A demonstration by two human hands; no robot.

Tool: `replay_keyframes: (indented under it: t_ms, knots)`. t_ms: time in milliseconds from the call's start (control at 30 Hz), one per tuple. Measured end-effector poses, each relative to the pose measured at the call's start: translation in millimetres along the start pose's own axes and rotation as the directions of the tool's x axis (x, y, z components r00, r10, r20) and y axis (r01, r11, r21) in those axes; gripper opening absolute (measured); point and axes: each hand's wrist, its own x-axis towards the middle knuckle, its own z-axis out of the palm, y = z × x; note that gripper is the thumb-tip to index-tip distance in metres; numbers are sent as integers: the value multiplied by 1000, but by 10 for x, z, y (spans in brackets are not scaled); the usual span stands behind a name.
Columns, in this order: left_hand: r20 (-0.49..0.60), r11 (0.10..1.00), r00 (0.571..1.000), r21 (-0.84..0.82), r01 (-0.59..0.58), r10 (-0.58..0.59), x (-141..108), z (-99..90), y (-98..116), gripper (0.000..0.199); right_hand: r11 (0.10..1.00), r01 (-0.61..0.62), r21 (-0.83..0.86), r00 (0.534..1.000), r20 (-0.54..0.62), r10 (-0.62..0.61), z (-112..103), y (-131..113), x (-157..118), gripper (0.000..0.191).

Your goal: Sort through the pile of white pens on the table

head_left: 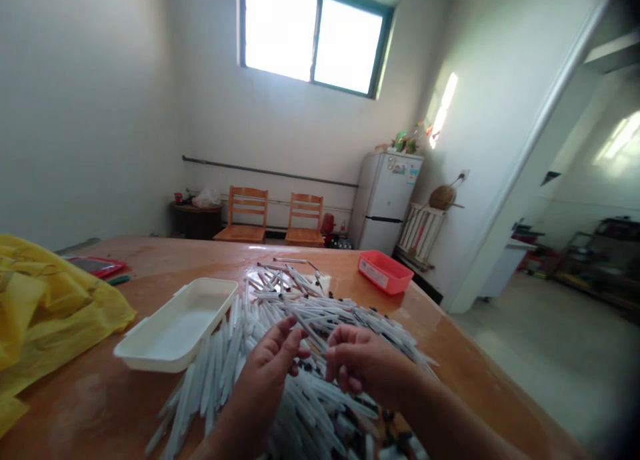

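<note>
My right hand (363, 360) is closed, its thumb and fingers pinching the near end of a slim pen (305, 323). The pen slants up and left to a dark tip. Beside it, my left hand (273, 360) has thumb and index finger drawn together close to the pen; whether something small sits between them I cannot make out. Under and around both hands spreads a big loose pile of translucent white pen barrels (220, 360), many with black ends. Black caps or small parts (390, 423) lie among them near the front, partly hidden by my forearms.
A cream plastic tray (133, 357) stands left of the pile on the brown table (90, 407). A red basket (385, 273) is at the far right. Yellow plastic sheeting (55, 307) covers the left edge, near a red-rimmed object (100, 267). Two wooden chairs (249, 210) stand beyond.
</note>
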Motion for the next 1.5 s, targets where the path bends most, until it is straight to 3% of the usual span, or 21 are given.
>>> replay_keyframes:
  t_ms: [133,267,367,433,533,633,733,867,933,1033,1133,1233,1367,1500]
  knots:
    - [130,962,991,-267,63,-29,-64,60,50,38,965,-67,254,994,99,43,228,152,-249,21]
    - [123,954,992,-296,53,-17,-71,69,16,31,963,-51,264,986,167,6,274,221,-256,34]
    - [60,966,998,-258,27,-12,-52,75,-19,28,994,48,100,989,136,-62,289,253,-234,37]
    - [25,969,1000,-246,22,-16,-23,62,-20,28,983,141,-119,988,71,-134,302,270,-241,37]
    - [-149,969,988,-246,6,-44,56,-33,30,32,785,315,-534,927,-3,-374,304,288,-301,33]
    - [-388,953,921,-291,-88,-33,134,-169,94,34,575,351,-739,847,-11,-531,257,293,-370,29]
    - [-365,978,931,-188,-87,13,142,-214,98,35,560,283,-778,848,-69,-525,178,282,-383,20]
    - [-228,969,950,176,-176,214,67,-141,51,36,600,224,-768,834,-168,-526,112,249,-359,38]
    - [-114,873,926,391,-291,360,27,-107,41,34,626,279,-728,802,-182,-568,113,234,-365,27]
    - [148,566,840,677,-471,522,-21,-68,33,30,699,381,-606,769,-213,-603,129,231,-388,25]
    - [350,266,798,812,-519,490,-58,-6,0,29,794,414,-446,787,-262,-558,117,238,-393,34]
    - [451,74,772,842,-535,447,-87,67,-47,27,827,396,-400,806,-279,-521,73,222,-387,43]
    - [517,-73,745,838,-540,422,-108,113,-84,23,742,352,-571,794,-238,-560,14,167,-405,45]
    - [552,-104,738,822,-560,389,-105,105,-86,21,615,299,-730,784,-179,-594,-24,142,-437,42]
